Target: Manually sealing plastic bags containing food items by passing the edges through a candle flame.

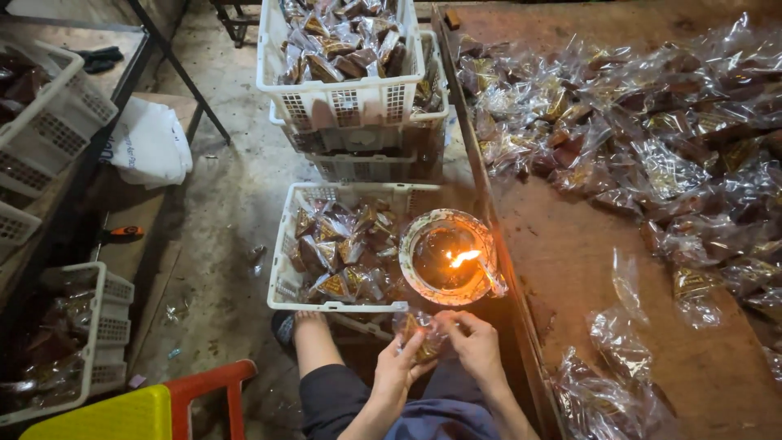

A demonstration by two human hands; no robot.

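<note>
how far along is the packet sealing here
Done: sealed packets fill the white plastic basket by the foot and the stacked baskets behind. In hand: both hands, left hand and right hand, grip one clear plastic packet near the flame bowl. Left: a large pile of packets on the wooden table.

Bare forearms, dark shorts, dark sandal
</note>
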